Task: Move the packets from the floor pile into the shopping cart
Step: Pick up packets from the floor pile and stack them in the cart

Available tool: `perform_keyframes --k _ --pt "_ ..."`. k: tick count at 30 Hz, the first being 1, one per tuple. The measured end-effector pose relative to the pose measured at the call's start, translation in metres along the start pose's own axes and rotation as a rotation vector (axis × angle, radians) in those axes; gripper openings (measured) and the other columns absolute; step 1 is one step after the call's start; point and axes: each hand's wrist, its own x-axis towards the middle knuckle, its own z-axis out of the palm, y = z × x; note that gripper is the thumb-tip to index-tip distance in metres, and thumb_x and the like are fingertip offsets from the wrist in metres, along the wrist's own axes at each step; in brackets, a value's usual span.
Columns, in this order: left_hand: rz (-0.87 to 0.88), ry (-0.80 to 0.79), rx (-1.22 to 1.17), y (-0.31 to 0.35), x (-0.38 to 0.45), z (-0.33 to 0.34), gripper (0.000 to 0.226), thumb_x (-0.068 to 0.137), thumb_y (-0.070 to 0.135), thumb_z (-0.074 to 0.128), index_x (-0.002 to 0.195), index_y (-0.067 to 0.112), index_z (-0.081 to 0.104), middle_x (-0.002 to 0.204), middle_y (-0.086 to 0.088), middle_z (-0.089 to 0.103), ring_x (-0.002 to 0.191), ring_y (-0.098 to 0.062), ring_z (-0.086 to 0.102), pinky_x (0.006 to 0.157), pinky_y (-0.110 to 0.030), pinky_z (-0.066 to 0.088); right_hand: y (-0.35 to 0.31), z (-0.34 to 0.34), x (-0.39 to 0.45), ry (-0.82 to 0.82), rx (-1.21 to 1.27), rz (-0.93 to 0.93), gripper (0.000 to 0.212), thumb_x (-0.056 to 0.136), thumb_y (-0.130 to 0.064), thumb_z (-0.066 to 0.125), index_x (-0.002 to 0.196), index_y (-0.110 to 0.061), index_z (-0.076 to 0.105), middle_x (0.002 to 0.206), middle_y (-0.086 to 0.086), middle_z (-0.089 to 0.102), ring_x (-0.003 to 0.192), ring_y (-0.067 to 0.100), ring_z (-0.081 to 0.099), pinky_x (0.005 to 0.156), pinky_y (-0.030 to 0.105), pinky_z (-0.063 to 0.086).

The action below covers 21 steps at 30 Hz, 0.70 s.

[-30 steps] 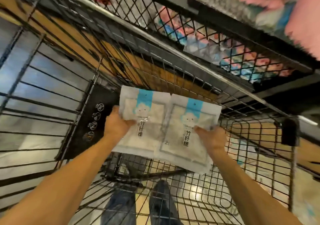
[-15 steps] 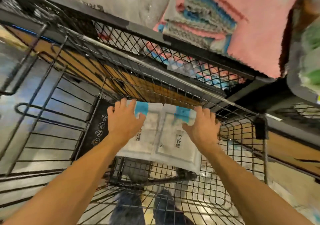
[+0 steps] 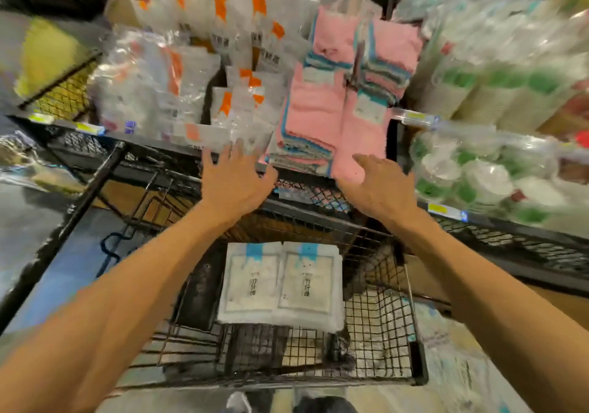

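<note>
Two packets (image 3: 280, 285) lie flat, side by side, on the shopping cart (image 3: 376, 333) mesh. Above the cart's far rim, the left hand (image 3: 234, 181) and right hand (image 3: 381, 189) hover, each grip spread, holding nothing.

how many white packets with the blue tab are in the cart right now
2, lying flat side by side on the shopping cart floor: the left packet and the right packet, edges touching. More could be hidden beneath them.

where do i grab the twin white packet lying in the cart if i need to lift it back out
Probably best by its two outer side edges, one hand each, from above. The white packet lies flat, label up, on the cart's wire floor; it is wide and soft with a middle seam, so a one-sided grip would likely let it fold. Both the left hand and right hand are free.
</note>
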Motion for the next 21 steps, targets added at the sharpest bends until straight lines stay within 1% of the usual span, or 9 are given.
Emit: perform_keyframes --k 3,6,8,11,15,16,18,19,21 --pt "0.066 0.079 0.006 0.016 -0.003 -0.050 0.068 0.099 0.066 0.019 0.157 0.032 0.031 0.168 -0.005 0.018 0.156 -0.024 0.012 0.122 -0.057 -0.001 0.003 -0.050 -0.023 0.083 0.028 0.051 0.072 0.093 -0.067 0.048 0.155 -0.032 0.040 0.157 0.001 0.047 0.146 0.031 0.040 0.119 0.068 0.021" --pt "0.146 0.105 0.001 0.031 -0.007 -0.086 0.065 0.101 0.064 0.023 0.157 0.033 0.029 0.168 -0.006 0.019 0.155 -0.024 0.012 0.123 -0.057 -0.001 0.007 -0.091 -0.055 0.201 0.055 0.120 0.069 0.091 -0.067 0.050 0.149 -0.029 0.049 0.142 0.007 0.062 0.133 0.034 0.053 0.112 0.064 0.037" --pt "0.219 0.144 -0.001 0.041 -0.012 -0.104 0.062 0.101 0.061 0.027 0.155 0.030 0.034 0.165 -0.007 0.024 0.154 -0.025 0.017 0.123 -0.057 0.002 0.013 -0.109 -0.078 0.264 0.052 0.190 0.066 0.092 -0.065 0.053 0.145 -0.027 0.052 0.141 0.007 0.062 0.133 0.034 0.053 0.111 0.063 0.038" --pt "0.323 0.131 -0.035 0.060 -0.029 -0.127 0.062 0.101 0.060 0.031 0.156 0.032 0.033 0.168 -0.005 0.020 0.155 -0.024 0.013 0.124 -0.054 0.001 0.026 -0.128 -0.124 0.319 0.052 0.315 0.073 0.092 -0.071 0.047 0.152 -0.030 0.046 0.149 0.004 0.057 0.139 0.034 0.049 0.113 0.062 0.036" --pt "0.496 0.103 -0.075 0.087 -0.065 -0.133 0.062 0.101 0.060 0.029 0.157 0.033 0.031 0.169 -0.003 0.015 0.156 -0.021 0.009 0.124 -0.052 -0.002 0.043 -0.138 -0.206 0.387 0.098 0.483 0.076 0.093 -0.071 0.051 0.155 -0.028 0.044 0.140 0.005 0.064 0.132 0.032 0.055 0.106 0.052 0.044" --pt "0.543 0.092 -0.079 0.094 -0.074 -0.129 0.062 0.101 0.061 0.029 0.157 0.033 0.032 0.169 -0.004 0.016 0.156 -0.022 0.010 0.124 -0.053 -0.002 0.046 -0.138 -0.228 0.403 0.105 0.533 0.077 0.092 -0.073 0.052 0.153 -0.028 0.045 0.134 0.003 0.066 0.129 0.031 0.057 0.108 0.056 0.042" --pt "0.642 0.092 -0.062 0.112 -0.095 -0.122 0.065 0.100 0.064 0.027 0.156 0.032 0.034 0.168 -0.005 0.021 0.155 -0.023 0.013 0.124 -0.055 0.000 0.055 -0.136 -0.274 0.412 0.109 0.639 0.078 0.090 -0.076 0.051 0.154 -0.032 0.043 0.119 -0.001 0.070 0.127 0.031 0.058 0.116 0.065 0.031" --pt "0.691 0.094 -0.059 0.123 -0.107 -0.119 0.067 0.099 0.066 0.024 0.155 0.031 0.036 0.166 -0.005 0.024 0.154 -0.024 0.015 0.124 -0.057 0.002 0.060 -0.134 -0.296 0.402 0.107 0.695 0.077 0.091 -0.076 0.050 0.154 -0.033 0.042 0.118 -0.001 0.070 0.125 0.031 0.059 0.117 0.064 0.032" --pt "0.761 0.056 -0.092 0.147 -0.132 -0.115 0.072 0.094 0.068 0.020 0.152 0.031 0.039 0.164 -0.004 0.028 0.153 -0.023 0.018 0.124 -0.058 0.003 0.073 -0.130 -0.340 0.402 0.091 0.788 0.078 0.091 -0.076 0.047 0.155 -0.033 0.041 0.126 0.002 0.069 0.124 0.031 0.060 0.110 0.056 0.043"
